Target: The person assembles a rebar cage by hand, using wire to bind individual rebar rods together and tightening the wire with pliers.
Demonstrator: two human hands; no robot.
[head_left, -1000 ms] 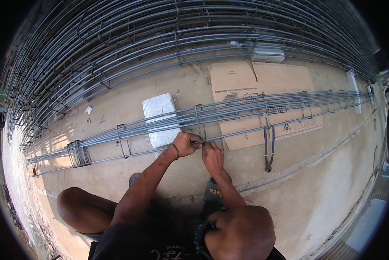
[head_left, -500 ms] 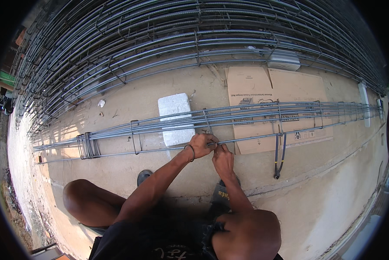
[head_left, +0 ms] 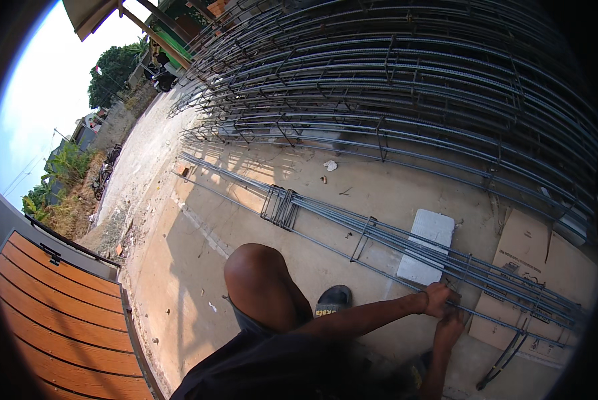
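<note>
My left hand (head_left: pixel 437 300), a dark band at its wrist, is closed on the near steel bar (head_left: pixel 395 279) of a long, narrow rebar cage (head_left: pixel 325 208). Just below it my right hand (head_left: pixel 449 328) pinches at the same spot with fingers pressed together; whatever lies between them is too small to make out. A rectangular stirrup (head_left: pixel 363 239) stands round the bars left of my hands, and a bunch of stirrups (head_left: pixel 279 207) sits further left. Pincers (head_left: pixel 501 362) with dark handles hang from the near bar to the right of my hands.
A white foam block (head_left: pixel 420 268) lies beneath the bars, with flattened cardboard (head_left: pixel 512 253) to its right. Stacked rebar cages (head_left: pixel 405 73) fill the far side. My bent knee (head_left: pixel 255 273) and sandalled foot (head_left: pixel 334 298) are near. An orange slatted gate (head_left: pixel 65 313) stands at left.
The view has swung left, bringing the gate, the path and the sky into sight. Both hands stay at the same place on the near bar.
</note>
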